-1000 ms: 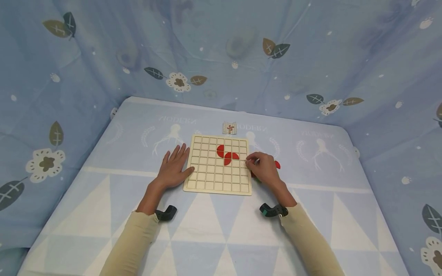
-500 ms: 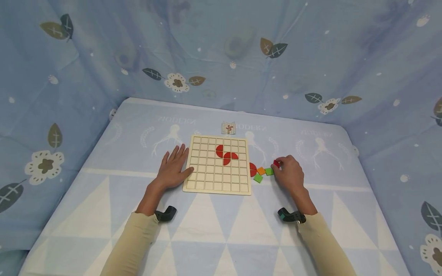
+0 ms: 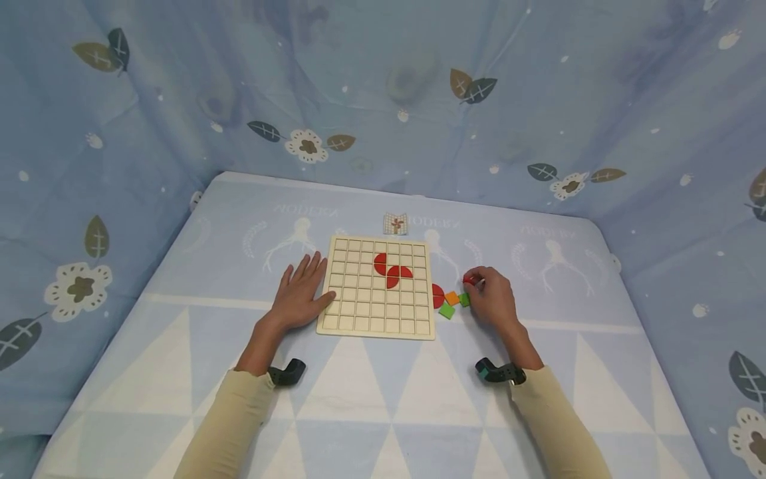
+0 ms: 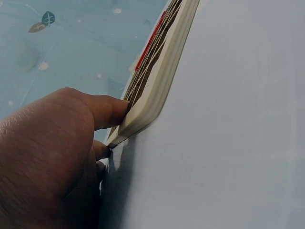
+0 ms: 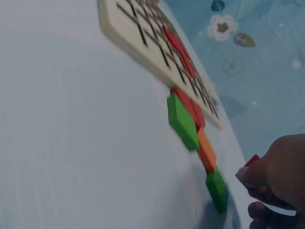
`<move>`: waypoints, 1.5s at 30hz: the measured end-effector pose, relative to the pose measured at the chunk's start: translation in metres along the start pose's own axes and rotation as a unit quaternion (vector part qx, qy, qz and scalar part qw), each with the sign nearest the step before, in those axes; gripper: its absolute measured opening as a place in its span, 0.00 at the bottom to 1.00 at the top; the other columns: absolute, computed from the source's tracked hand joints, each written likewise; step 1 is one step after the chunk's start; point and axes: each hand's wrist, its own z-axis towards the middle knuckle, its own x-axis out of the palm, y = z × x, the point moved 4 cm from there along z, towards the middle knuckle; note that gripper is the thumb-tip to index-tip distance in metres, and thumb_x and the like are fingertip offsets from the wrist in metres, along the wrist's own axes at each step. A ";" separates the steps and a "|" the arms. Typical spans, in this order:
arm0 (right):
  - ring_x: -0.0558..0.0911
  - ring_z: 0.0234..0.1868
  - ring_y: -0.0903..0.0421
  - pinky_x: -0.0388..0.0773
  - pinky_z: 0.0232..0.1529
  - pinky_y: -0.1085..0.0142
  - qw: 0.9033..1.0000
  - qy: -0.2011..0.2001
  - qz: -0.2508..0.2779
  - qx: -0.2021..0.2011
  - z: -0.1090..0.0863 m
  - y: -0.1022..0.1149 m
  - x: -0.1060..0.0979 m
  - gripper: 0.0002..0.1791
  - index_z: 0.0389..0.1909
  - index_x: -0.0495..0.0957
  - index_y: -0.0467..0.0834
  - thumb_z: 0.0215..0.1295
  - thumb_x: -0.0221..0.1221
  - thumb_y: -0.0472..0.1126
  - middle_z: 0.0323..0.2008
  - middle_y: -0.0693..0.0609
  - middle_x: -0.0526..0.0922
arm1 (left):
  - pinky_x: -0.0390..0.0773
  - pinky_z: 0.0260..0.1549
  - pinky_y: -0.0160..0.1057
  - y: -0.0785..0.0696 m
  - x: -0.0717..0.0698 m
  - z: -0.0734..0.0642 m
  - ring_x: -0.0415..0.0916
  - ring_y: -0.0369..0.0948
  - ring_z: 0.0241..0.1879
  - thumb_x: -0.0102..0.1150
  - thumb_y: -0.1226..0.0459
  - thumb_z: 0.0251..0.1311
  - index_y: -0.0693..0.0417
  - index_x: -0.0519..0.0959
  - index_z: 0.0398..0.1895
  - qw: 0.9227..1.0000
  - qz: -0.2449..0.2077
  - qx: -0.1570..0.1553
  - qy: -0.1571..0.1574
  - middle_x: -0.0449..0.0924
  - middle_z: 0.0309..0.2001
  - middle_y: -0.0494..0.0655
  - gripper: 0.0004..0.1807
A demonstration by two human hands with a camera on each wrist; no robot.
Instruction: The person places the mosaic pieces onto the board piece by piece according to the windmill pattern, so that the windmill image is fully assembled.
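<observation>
A square wooden grid board [image 3: 359, 309] lies on the table, with several red quarter-circle pieces [image 3: 393, 274] set in its cells. My left hand [image 3: 299, 293] lies flat along its left side, fingers straight. In the left wrist view the thumb [image 4: 112, 110] rests on the board's edge. Right of the board, my right hand [image 3: 495, 303] pinches a red quarter-circle piece [image 5: 252, 160], mostly covered by the fingers. Below that hand is a green square piece [image 5: 217, 190], close to an orange square [image 3: 451, 298], another green square [image 3: 446, 311] and red pieces [image 3: 438, 297] at the board's edge.
A small pattern card [image 3: 395, 224] showing a red pinwheel lies just behind the board. The patterned cloth-covered table [image 3: 341, 399] is enclosed by blue fabric walls [image 3: 383, 80] at the back and both sides.
My right hand went from the board's right edge out to the loose pieces, took a red piece, and has shifted slightly back left with it. The left hand stays in place.
</observation>
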 end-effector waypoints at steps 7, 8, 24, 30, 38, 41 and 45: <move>0.74 0.38 0.51 0.77 0.39 0.57 0.996 0.031 0.065 -0.052 0.010 0.032 0.019 0.12 0.46 0.85 0.38 0.65 0.58 0.28 0.38 0.47 0.75 | 0.29 0.69 0.57 0.000 -0.001 0.000 0.31 0.53 0.76 0.50 0.50 0.70 0.62 0.47 0.78 1.000 0.001 0.004 -0.005 0.39 0.78 0.57 0.43; 0.75 0.38 0.51 0.78 0.40 0.57 0.995 0.035 0.073 -0.061 0.011 0.037 0.022 0.13 0.47 0.85 0.39 0.65 0.58 0.28 0.38 0.47 0.75 | 0.29 0.69 0.57 -0.001 -0.001 0.000 0.32 0.52 0.76 0.50 0.50 0.70 0.62 0.47 0.78 1.000 0.001 0.005 -0.005 0.39 0.78 0.57 0.43; 0.83 0.39 0.54 0.81 0.42 0.61 0.962 0.114 0.187 -0.166 0.028 0.096 0.060 0.07 0.40 0.86 0.37 0.64 0.62 0.28 0.39 0.49 0.82 | 0.29 0.70 0.55 -0.002 -0.001 0.000 0.32 0.51 0.76 0.50 0.50 0.70 0.61 0.47 0.78 1.000 0.000 0.003 -0.005 0.40 0.78 0.56 0.42; 0.86 0.39 0.52 0.82 0.42 0.62 0.957 0.132 0.205 -0.160 0.031 0.107 0.069 0.08 0.42 0.83 0.36 0.63 0.61 0.27 0.40 0.48 0.84 | 0.29 0.70 0.55 -0.003 -0.002 0.000 0.32 0.51 0.76 0.50 0.49 0.70 0.61 0.47 0.78 1.000 0.002 0.000 -0.002 0.40 0.78 0.56 0.42; 0.86 0.34 0.56 0.82 0.38 0.65 0.956 0.137 0.207 -0.158 0.032 0.114 0.080 0.05 0.39 0.84 0.37 0.63 0.63 0.29 0.36 0.49 0.86 | 0.28 0.70 0.55 0.000 -0.001 0.000 0.31 0.51 0.77 0.49 0.49 0.70 0.61 0.47 0.78 1.000 0.005 0.000 -0.003 0.39 0.78 0.56 0.43; 0.86 0.36 0.55 0.82 0.39 0.65 0.956 0.131 0.203 -0.167 0.033 0.117 0.082 0.05 0.39 0.84 0.36 0.63 0.64 0.29 0.37 0.48 0.86 | 0.28 0.70 0.55 0.001 0.000 0.000 0.31 0.51 0.77 0.49 0.49 0.70 0.61 0.47 0.78 1.000 0.007 -0.001 -0.003 0.39 0.78 0.56 0.43; 0.86 0.35 0.55 0.82 0.39 0.64 0.955 0.126 0.202 -0.176 0.033 0.119 0.086 0.05 0.38 0.85 0.36 0.63 0.64 0.29 0.37 0.48 0.86 | 0.28 0.70 0.55 0.002 0.000 0.000 0.31 0.51 0.77 0.49 0.49 0.69 0.61 0.47 0.78 1.000 0.003 -0.001 -0.004 0.39 0.78 0.56 0.43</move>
